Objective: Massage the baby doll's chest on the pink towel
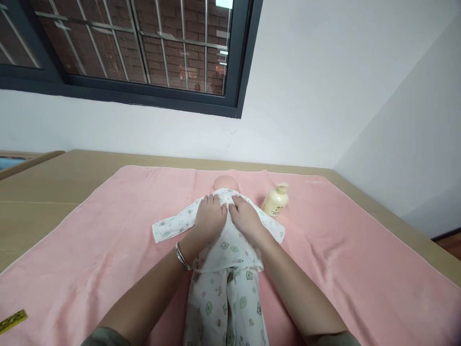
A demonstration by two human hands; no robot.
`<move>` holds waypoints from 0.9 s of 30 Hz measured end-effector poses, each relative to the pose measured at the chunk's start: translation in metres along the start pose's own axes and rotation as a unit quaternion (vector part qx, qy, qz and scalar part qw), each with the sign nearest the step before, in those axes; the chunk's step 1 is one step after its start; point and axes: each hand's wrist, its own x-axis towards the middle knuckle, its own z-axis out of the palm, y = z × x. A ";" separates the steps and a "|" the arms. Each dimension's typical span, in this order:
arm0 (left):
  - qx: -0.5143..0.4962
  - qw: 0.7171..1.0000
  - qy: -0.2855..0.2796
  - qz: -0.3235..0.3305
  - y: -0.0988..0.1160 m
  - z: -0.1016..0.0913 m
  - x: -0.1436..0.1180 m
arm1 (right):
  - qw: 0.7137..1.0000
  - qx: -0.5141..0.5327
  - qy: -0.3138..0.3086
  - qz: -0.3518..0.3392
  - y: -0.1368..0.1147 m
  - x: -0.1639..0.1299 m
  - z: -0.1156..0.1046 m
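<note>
A baby doll (225, 183) lies on its back on a pink towel (108, 240), head away from me. It wears a white printed top (230, 245) and matching trousers (223, 307). My left hand (210, 215) rests palm down on the doll's chest, with a silver bracelet (182, 257) at the wrist. My right hand (245, 214) lies flat beside it on the top, near the collar. Both hands press on the fabric with fingers together; neither visibly grips anything.
A cream lotion bottle (275, 201) lies on the towel right of the doll's head. The towel covers a tan table (43, 192) against a white wall, under a dark-framed window (144, 53). A yellow strip (12, 321) lies at the lower left.
</note>
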 end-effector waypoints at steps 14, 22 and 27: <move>-0.067 0.995 -0.067 0.014 -0.001 -0.011 0.004 | 0.996 -0.089 0.000 0.007 -0.002 0.001 -0.002; -0.064 0.994 -0.093 -0.008 -0.008 -0.013 0.011 | 0.996 -0.082 -0.044 0.004 -0.026 -0.017 -0.015; -0.013 0.997 -0.072 -0.029 0.019 -0.019 -0.008 | 0.999 -0.037 -0.018 -0.030 0.003 0.004 -0.009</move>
